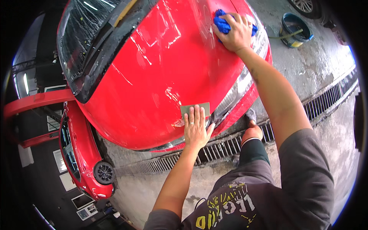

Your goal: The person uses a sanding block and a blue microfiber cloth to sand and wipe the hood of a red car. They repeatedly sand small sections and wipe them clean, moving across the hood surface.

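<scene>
A wet red car hood (153,84) spreads out in front of me. My left hand (196,128) lies flat on its near edge, above the headlight, fingers stretched out. Beneath those fingertips is a grey-green rectangular sheet that looks like sandpaper (207,107), pressed to the paint. Farther off to the right, my right hand (238,33) is bunched around a blue cloth (221,23), resting on the hood by the other headlight (260,43). The cloth is partly hidden under the palm. Whitish streaks and drops of liquid mark the paint.
A blue bucket (284,30) with a hose stands at the upper right, near another car's wheel (305,5). A metal drain grate (218,150) crosses the wet floor by my feet. At the left are a second red car (82,143) and a red panel (38,101).
</scene>
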Available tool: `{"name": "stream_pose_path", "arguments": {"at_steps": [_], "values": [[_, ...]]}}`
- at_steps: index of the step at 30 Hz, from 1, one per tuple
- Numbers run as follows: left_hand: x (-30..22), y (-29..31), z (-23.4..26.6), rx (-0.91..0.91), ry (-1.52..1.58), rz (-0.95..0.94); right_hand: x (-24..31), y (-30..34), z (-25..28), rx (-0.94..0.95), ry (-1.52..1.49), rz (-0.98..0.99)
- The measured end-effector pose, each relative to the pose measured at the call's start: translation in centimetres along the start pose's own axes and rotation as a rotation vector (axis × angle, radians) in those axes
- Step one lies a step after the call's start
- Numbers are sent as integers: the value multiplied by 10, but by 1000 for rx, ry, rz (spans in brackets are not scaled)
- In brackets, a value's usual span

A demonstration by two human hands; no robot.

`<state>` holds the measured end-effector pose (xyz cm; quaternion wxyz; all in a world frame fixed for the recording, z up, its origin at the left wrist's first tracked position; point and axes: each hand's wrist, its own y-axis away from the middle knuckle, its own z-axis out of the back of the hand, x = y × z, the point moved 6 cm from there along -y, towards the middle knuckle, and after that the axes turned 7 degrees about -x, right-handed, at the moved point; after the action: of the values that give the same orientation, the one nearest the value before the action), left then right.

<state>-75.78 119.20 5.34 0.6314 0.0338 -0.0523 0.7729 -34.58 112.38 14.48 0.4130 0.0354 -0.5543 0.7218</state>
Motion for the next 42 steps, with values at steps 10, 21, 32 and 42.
{"name": "stream_pose_path", "arguments": {"at_steps": [10,21,32,42], "values": [[45,-357,122,-308,-102,-115,-27,-33,15,243,-148,51],[4,-355,104,-287,74,-138,-40,-25,6,190,-194,58],[-27,-212,73,-42,59,-87,-43,-23,10,135,-186,29],[48,-434,116,-389,39,-77,-28,-17,8,120,-249,53]]}}
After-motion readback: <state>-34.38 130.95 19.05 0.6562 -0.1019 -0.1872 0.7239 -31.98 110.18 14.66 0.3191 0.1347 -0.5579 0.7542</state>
